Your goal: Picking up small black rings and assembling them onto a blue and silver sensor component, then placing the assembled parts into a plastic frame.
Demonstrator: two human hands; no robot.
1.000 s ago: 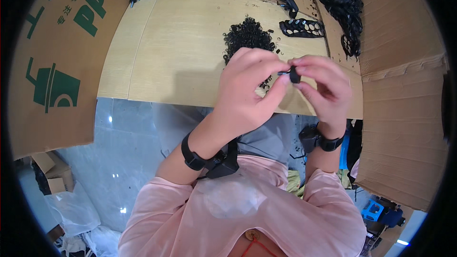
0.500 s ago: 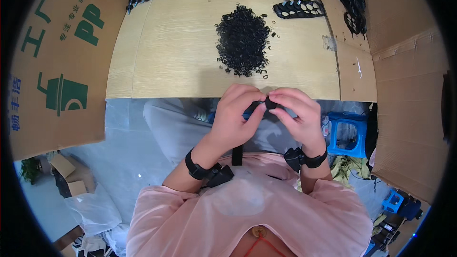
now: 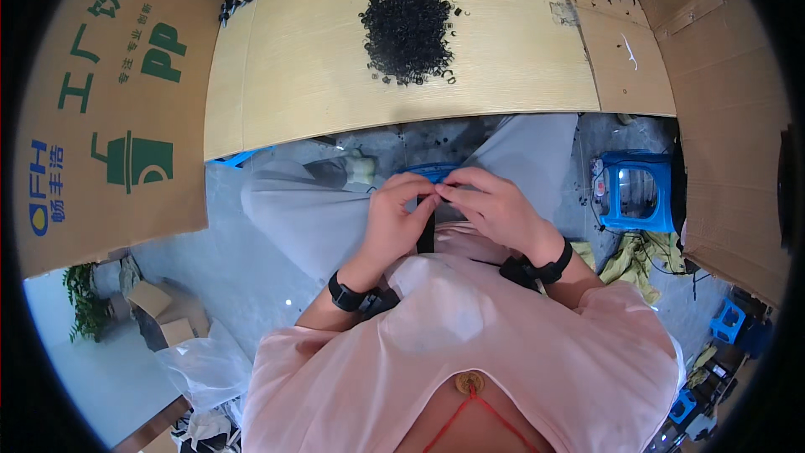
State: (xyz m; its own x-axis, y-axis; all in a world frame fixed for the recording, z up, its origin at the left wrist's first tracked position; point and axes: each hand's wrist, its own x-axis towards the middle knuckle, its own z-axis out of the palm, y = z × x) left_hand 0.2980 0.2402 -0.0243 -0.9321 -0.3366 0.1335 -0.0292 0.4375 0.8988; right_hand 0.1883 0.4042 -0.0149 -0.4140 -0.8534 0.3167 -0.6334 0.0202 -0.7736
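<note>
left hand (image 3: 394, 222) and right hand (image 3: 495, 210) meet over lap, fingertips pinched together on small black part (image 3: 442, 194), mostly hidden. loose heap of black rings (image 3: 408, 27) sits well apart on pale wooden board (image 3: 293, 75), printed cardboard wall (image 3: 101, 117) at left.

Left hand (image 3: 396, 216) and right hand (image 3: 495, 205) fingertip to fingertip, pinched.

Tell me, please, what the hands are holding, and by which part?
Both hands, left hand and right hand, pinch a small black piece between fingertips; which part cannot be told.
</note>
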